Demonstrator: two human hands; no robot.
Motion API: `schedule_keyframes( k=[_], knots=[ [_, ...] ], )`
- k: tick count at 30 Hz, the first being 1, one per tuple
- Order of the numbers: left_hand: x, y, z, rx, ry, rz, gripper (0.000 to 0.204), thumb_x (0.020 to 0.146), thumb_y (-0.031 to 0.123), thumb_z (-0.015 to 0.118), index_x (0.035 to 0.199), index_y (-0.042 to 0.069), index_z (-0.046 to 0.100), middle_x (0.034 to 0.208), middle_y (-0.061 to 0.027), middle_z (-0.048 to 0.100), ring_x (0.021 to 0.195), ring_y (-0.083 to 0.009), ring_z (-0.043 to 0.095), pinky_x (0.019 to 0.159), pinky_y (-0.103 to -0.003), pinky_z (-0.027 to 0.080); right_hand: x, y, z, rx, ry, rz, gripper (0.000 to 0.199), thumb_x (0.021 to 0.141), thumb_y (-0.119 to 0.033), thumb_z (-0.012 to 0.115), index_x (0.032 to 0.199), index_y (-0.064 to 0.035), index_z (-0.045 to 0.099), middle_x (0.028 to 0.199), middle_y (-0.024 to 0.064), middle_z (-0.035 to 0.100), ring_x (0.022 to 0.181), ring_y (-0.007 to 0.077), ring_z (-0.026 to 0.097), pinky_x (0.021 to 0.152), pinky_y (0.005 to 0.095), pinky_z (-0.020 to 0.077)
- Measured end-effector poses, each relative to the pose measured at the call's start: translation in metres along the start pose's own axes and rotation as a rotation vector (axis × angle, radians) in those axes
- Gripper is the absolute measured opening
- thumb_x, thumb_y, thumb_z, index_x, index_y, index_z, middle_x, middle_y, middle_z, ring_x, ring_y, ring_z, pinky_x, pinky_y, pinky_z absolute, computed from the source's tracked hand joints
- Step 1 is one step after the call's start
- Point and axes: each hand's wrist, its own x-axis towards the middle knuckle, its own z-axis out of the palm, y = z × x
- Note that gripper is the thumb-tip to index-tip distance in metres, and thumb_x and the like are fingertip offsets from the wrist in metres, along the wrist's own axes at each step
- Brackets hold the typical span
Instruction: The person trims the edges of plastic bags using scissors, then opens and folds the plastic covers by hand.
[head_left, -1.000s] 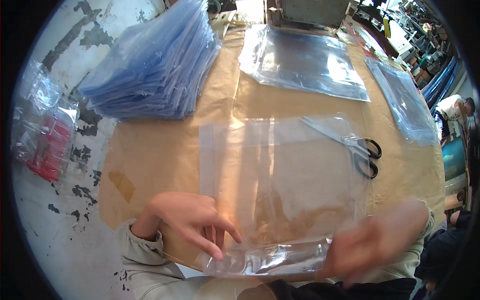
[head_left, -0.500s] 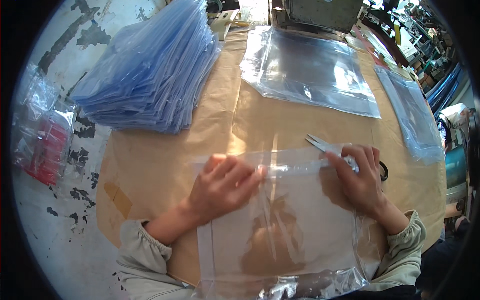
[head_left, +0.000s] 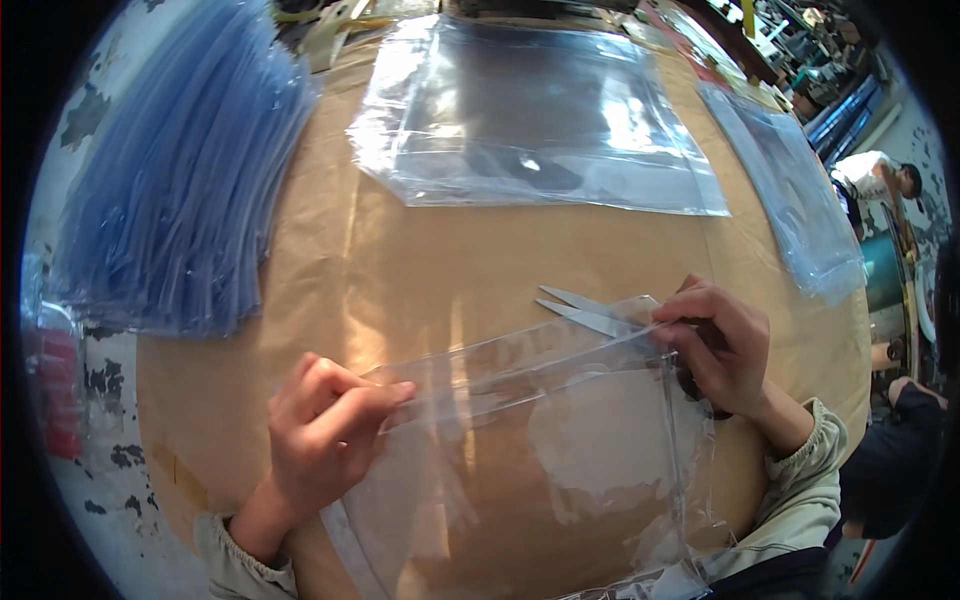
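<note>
A clear plastic bag [head_left: 500,480] lies in front of me, its far edge lifted a little off the table. My left hand [head_left: 325,425] pinches the left end of that edge between thumb and fingers. At the right corner, my right hand [head_left: 722,345] grips the same edge with thumb and forefinger. A pair of scissors [head_left: 585,312] lies just beyond the bag, blades spread and pointing left. The scissors' handles are mostly hidden under the plastic and my right hand.
Brown paper [head_left: 480,250] covers the table. A tall stack of bluish plastic sheets [head_left: 180,190] stands at the left. Flat clear bags [head_left: 540,120] lie at the back, and a folded bluish plastic piece [head_left: 790,190] at the right. Another person [head_left: 880,185] is at the far right.
My left hand has moved left and nearer, to the bag's left corner. The bag's far edge is now stretched between both hands. The view has shifted, so the stack looks farther left.
</note>
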Motion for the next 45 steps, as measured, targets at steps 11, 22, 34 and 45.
schedule_keyframes(
  k=[11,22,34,45],
  knots=[
    [0.008,0.004,-0.003,-0.163,-0.075,-0.203,0.016,0.079,-0.004,0.053,0.092,-0.002,0.061,0.074,-0.0074,0.054,0.064,-0.0131,0.054,0.058,-0.023,0.042,0.007,-0.003,-0.004,0.324,-0.026,0.429,0.014,0.088,-0.009,0.053,0.082,0.0023,0.060,0.066,0.0041,0.061,0.058,0.0056,0.054,0.051,0.0196,0.0428],
    [0.008,0.000,-0.004,-0.155,-0.051,-0.137,0.029,0.077,-0.009,0.041,0.096,0.002,0.061,0.074,-0.0086,0.054,0.062,-0.0167,0.055,0.056,-0.026,0.044,0.012,0.007,-0.007,0.707,-0.126,0.568,0.023,0.091,-0.015,0.047,0.087,0.0044,0.059,0.069,0.0071,0.062,0.062,0.0094,0.060,0.056,0.0201,0.0456],
    [0.005,0.003,-0.001,-0.017,0.057,-0.035,0.022,0.077,-0.006,0.045,0.087,0.004,0.061,0.075,-0.0066,0.055,0.062,-0.0159,0.056,0.056,-0.028,0.044,0.012,0.001,-0.006,0.706,-0.215,0.438,0.025,0.090,-0.019,0.047,0.090,0.0024,0.060,0.069,0.0062,0.062,0.063,0.0087,0.059,0.054,0.0207,0.0425],
    [-0.014,0.015,-0.004,0.379,0.030,0.569,0.015,0.071,0.003,0.059,0.067,0.008,0.045,0.102,-0.0111,0.062,0.087,-0.0206,0.063,0.070,-0.032,0.050,0.018,-0.008,-0.023,0.159,-0.629,-0.088,0.010,0.072,-0.017,0.069,0.068,-0.0083,0.070,0.098,0.0123,0.061,0.086,0.0209,0.052,0.059,0.0271,0.0448]
  ],
)
